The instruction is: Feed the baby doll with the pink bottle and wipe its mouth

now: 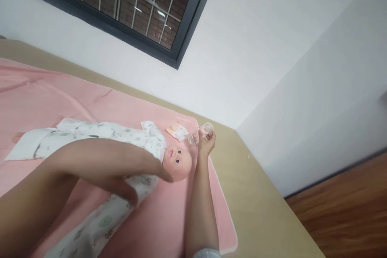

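The right hand [207, 144] was closed around a clear plastic bottle with a pink middle band [208, 127], located at the far right corner of the pink cloth mat [169, 217], just beside a small white-and-orange packet [177, 132]. The left hand [121, 163], thumb and fingers apart, was over a bald doll in white printed clothing [182, 164]; contact could not be determined.
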Demonstrator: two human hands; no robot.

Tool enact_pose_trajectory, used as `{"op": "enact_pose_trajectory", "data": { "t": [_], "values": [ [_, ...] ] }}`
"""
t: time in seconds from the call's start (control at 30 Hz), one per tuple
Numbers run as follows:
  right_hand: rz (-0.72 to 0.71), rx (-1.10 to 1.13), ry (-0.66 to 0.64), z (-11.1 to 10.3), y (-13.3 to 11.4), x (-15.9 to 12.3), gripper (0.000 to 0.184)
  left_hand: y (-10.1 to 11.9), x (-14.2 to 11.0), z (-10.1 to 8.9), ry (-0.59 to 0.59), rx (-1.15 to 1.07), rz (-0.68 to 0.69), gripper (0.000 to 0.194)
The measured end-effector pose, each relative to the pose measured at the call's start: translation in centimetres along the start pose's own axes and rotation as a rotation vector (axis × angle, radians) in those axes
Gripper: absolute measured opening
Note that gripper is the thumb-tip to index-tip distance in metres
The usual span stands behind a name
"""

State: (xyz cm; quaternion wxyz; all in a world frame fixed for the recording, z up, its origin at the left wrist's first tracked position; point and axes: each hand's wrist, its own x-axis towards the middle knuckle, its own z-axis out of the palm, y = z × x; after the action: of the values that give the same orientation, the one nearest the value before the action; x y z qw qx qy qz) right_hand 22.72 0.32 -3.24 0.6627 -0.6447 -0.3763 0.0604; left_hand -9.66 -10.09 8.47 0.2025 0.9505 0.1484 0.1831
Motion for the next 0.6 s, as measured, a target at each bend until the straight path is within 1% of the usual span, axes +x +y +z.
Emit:
{"op": "enact_pose_trajectory", "data": {
  "t": [0.07, 0.1, 0.17, 0.23, 0.3, 0.37, 0.47, 0.6],
  "values": [
    [-0.008, 0.054, -0.023, 0.0, -1.6, 0.1, 0.067, -1.0, 1.2, -0.3, -0.074, -0.012, 0.001, 0.042],
    [-0.015, 0.103, -0.044, 0.0, -2.5, 0.1, 0.067, -1.5, 1.8, -0.3, -0.074, -0.002, -0.006, 0.042],
    [-0.032, 0.234, -0.097, 0.0, -4.5, -0.5, 0.067, -2.6, 2.7, -0.2, 0.016, 0.062, -0.052, 0.038],
    [-0.055, 0.355, -0.161, 0.0, -6.7, -1.5, 0.068, -3.4, 3.4, 0.2, 0.171, 0.139, -0.119, 0.036],
    [-0.086, 0.419, -0.238, 0.2, -8.8, -3.0, 0.065, -4.0, 4.0, 0.8, 0.333, 0.188, -0.194, 0.038],
    [-0.106, 0.456, -0.319, 0.4, -10.6, -4.8, 0.06, -4.3, 4.4, 1.3, 0.449, 0.183, -0.238, 0.041],
    [-0.089, 0.505, -0.418, 0.8, -12.8, -7.4, 0.058, -4.3, 5.0, 1.6, 0.535, 0.151, -0.298, 0.047],
    [-0.071, 0.573, -0.49, 1.1, -14.2, -9.8, 0.056, -3.8, 5.2, 1.6, 0.578, 0.16, -0.392, 0.066]
  ]
}}
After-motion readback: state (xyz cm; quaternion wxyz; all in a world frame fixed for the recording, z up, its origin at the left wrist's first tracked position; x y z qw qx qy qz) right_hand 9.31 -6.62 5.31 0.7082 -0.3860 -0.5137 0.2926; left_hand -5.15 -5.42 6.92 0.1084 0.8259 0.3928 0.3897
